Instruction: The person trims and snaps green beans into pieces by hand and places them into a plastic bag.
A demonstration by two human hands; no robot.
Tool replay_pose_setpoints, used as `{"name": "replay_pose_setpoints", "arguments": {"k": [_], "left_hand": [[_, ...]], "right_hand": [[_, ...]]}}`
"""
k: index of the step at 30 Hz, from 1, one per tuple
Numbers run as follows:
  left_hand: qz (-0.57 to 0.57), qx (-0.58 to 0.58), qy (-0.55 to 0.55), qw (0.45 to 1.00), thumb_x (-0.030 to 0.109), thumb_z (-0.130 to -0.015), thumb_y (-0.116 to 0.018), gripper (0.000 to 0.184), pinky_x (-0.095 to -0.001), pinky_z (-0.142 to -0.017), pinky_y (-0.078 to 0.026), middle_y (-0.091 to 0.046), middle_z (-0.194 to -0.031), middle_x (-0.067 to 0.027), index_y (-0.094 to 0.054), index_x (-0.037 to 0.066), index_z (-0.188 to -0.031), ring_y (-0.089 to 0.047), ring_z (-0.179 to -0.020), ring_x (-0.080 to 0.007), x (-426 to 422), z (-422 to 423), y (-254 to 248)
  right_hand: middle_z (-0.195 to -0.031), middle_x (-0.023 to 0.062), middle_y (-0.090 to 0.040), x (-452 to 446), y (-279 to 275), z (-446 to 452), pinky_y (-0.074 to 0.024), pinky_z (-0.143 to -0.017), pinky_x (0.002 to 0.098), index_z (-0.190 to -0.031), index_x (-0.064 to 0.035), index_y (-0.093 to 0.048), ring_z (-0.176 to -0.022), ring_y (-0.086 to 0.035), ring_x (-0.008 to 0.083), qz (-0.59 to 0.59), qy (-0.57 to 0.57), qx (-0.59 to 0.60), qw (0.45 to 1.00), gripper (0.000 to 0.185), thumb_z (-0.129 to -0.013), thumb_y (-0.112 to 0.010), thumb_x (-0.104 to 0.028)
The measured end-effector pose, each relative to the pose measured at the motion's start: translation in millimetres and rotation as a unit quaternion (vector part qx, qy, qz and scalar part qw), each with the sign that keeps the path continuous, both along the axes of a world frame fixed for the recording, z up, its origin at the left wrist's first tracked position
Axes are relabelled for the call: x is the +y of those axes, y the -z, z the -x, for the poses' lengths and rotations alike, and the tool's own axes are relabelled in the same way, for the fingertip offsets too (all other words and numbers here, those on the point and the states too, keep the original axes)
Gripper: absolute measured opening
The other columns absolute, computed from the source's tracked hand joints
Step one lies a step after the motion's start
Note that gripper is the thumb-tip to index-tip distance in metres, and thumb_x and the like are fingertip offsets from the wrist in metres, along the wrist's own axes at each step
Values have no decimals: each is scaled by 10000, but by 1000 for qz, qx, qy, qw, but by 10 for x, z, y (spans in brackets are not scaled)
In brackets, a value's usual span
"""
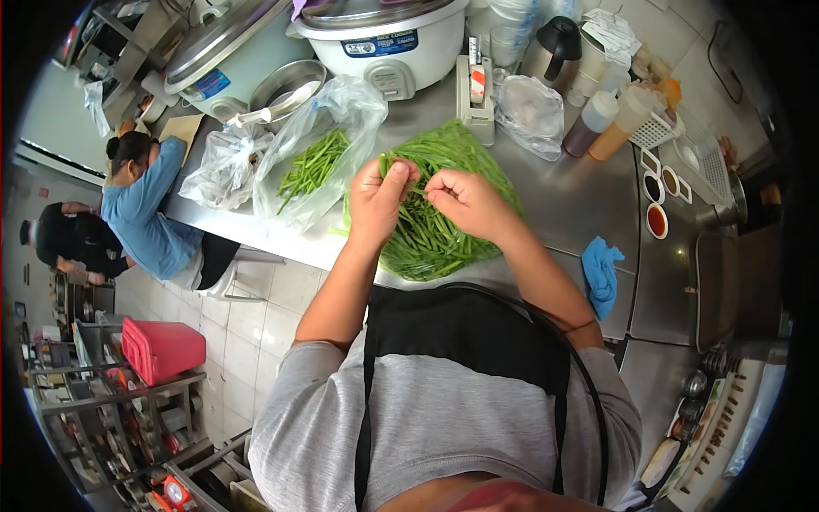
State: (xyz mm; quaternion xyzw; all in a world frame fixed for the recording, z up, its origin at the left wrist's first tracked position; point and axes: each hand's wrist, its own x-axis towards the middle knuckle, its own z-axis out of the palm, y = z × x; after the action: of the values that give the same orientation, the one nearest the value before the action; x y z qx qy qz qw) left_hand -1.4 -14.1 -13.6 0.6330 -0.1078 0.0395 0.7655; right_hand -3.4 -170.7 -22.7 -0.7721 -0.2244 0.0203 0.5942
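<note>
Long green beans fill a large open plastic bag (435, 243) on the steel counter, right below both hands. My left hand (381, 198) is closed around green beans (384, 162), whose ends stick up past the thumb. Close beside it, my right hand (461, 198) is pinched, with fingertips near the bean ends; what lies between them is too small to make out. Left of my hands, a clear plastic bag (341, 111) lies open with short cut bean pieces (314, 166) in it.
Behind stand two rice cookers (384, 47), a metal bowl (290, 81) and a crumpled plastic bag (220, 171). Sauce bottles (593, 124), dipping bowls (655, 220) and a blue cloth (602, 273) are at the right. A person in blue (145, 205) leans on the counter's left end; another person stands beyond.
</note>
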Motion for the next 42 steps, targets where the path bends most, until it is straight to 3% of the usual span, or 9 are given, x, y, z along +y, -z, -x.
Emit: {"name": "replay_pose_setpoints", "arguments": {"k": [6,9,12,16,19,28,34,40,42], "left_hand": [[-75,-108,17,991,159,-858,-498,164,-204,-550,-384,-581,-756,-45,-565,11,-834,-455,-601,-69,-120,106,52],[13,-46,30,998,192,-867,-486,191,-237,-595,-390,-547,-697,-48,-541,13,-831,-470,-620,-104,-104,95,44],[71,-10,17,997,222,-872,-480,209,-268,-628,-393,-500,-633,-42,-519,21,-828,-477,-630,-137,-50,54,52],[111,27,0,994,214,-870,-482,194,-269,-593,-396,-478,-606,-34,-513,34,-807,-480,-616,-149,49,-26,87],[113,41,16,993,192,-865,-485,152,-262,-550,-382,-441,-576,-14,-502,49,-818,-469,-590,-148,53,-33,61],[37,162,125,978,156,-849,-500,140,-192,-408,-265,-380,-570,30,-504,48,-938,-343,-465,-58,-36,47,73],[-180,-10,84,980,97,-770,-606,127,-223,-582,-399,-525,-676,19,-567,26,-867,-452,-615,-68,-154,66,201],[-219,-55,-17,974,74,-780,-576,70,-225,-576,-396,-548,-683,-1,-579,21,-826,-480,-629,-74,-73,20,52],[-178,-41,-35,983,69,-813,-536,78,-185,-496,-344,-501,-648,17,-570,27,-870,-424,-560,-37,23,-66,74]], "right_hand": [[-575,40,-516,45,73,-41,-383,-481,262,-703,-10,-521,-524,-472,87,-10,87,-9,996,93,-760,-473,-66],[-561,23,-509,-11,134,-129,-370,-460,244,-684,-20,-523,-522,-466,72,-191,80,136,969,116,-767,-462,-75],[-571,13,-515,-140,29,-148,-359,-459,220,-672,-32,-527,-536,-460,50,-167,50,147,974,132,-769,-449,-73],[-633,93,-585,-196,-71,-81,-416,-519,339,-708,-56,-568,-544,-544,227,335,100,10,937,197,-758,-571,-246],[-674,119,-586,-174,25,1,-425,-543,401,-723,-73,-576,-615,-555,305,390,114,0,914,245,-734,-595,-317],[-686,97,-578,-119,-112,-37,-433,-554,364,-723,-63,-549,-635,-563,273,158,169,-81,970,78,-715,-568,-138],[-719,103,-567,-55,-434,37,-429,-551,315,-771,-26,-555,-625,-550,232,24,116,-214,970,66,-753,-539,-87],[-706,52,-553,-99,-222,89,-418,-594,249,-799,-1,-550,-655,-498,103,-237,-20,151,959,133,-815,-503,-125],[-720,65,-560,-111,-158,42,-427,-605,266,-819,-8,-552,-659,-520,132,-199,22,127,971,135,-810,-508,-135]]}}
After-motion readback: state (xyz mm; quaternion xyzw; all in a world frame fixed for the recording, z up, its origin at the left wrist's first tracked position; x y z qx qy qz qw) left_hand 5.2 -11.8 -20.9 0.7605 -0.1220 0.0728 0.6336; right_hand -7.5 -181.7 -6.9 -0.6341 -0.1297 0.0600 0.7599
